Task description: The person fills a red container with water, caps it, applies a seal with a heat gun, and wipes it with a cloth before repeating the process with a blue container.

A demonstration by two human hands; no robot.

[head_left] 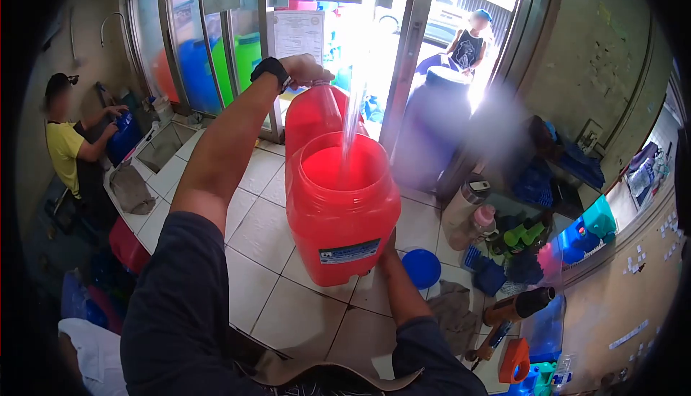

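Observation:
A red plastic water jug [338,227] with a wide round mouth and a label stands tilted over the white tiled counter [263,234]. A clear stream of water [351,126] falls from above into the mouth. My left hand [306,70], with a dark wristband, reaches along the jug and grips its far top end. Low on the right side of the jug, my right hand [391,243] touches it, mostly hidden behind the red wall, so its fingers do not show. A round blue lid [421,268] lies flat beside my right forearm.
At right stand a tumbler [466,209], a pink-topped bottle [484,225] and a dark bottle [520,306], near a grey cloth [453,313]. A co-worker [68,137] at left handles a blue container [124,137]. Behind the doorway's large barrel [434,129], another person [469,47] is outside.

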